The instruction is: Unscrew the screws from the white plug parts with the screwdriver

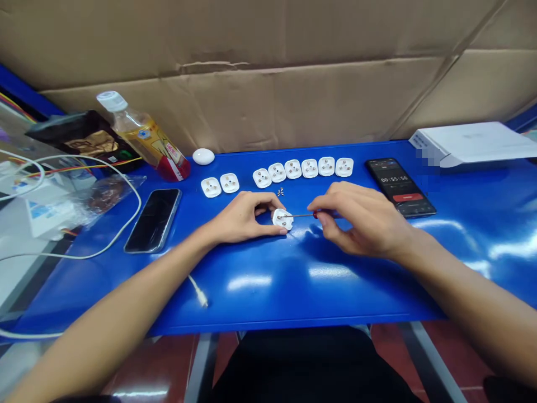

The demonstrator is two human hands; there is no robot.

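Note:
Between the thumb and fingers of my left hand [245, 218] is a small white plug housing [283, 223] with metal parts inside, held just above or on the blue table. My right hand [364, 218] pinches a thin screwdriver [302, 215] with a red collar; its handle is mostly hidden by the hand. The shaft points left and its tip reaches the metal parts in the housing. A little pile of screws [281, 192] lies just beyond the housing. Behind it stands a row of several similar white housings [293, 169], with two more housings [220, 185] to their left.
A dark phone [153, 220] lies at left, and another phone [400, 187] showing a timer at right. A bottle [145, 140], a white oval object [203, 157] and a white box [474, 143] stand at the back. A white cable [199, 294] hangs over the blue table [260, 308].

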